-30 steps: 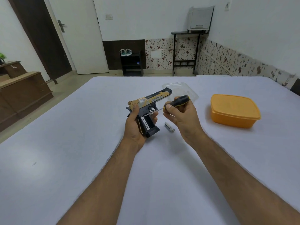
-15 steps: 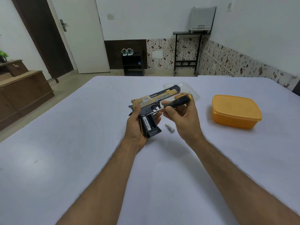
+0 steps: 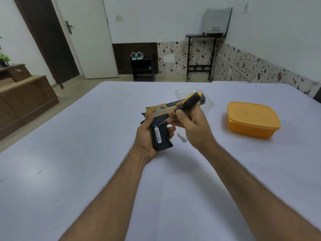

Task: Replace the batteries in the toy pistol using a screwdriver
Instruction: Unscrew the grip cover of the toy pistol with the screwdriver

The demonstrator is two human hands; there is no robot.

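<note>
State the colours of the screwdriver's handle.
Black with yellow-orange ends on the screwdriver, clearest in the head view.

Glossy plastic box (image 3: 251, 119), cloth-covered table (image 3: 69, 153)

I am looking into a room of a home, most likely a bedroom. A wide surface covered in a plain white sheet (image 3: 86, 171) fills my view like a bed. Beyond it stands a white door (image 3: 86, 37) with a lever handle beside a dark doorframe. A pair of shoes (image 3: 136, 55) sits on a small dark rack (image 3: 143, 68) against the far wall. Floral-patterned tiles (image 3: 243, 66) run along the lower walls. A wooden cabinet (image 3: 22, 98) stands at my left, and a printer (image 3: 217, 21) rests on a narrow black stand (image 3: 199, 54).
</note>
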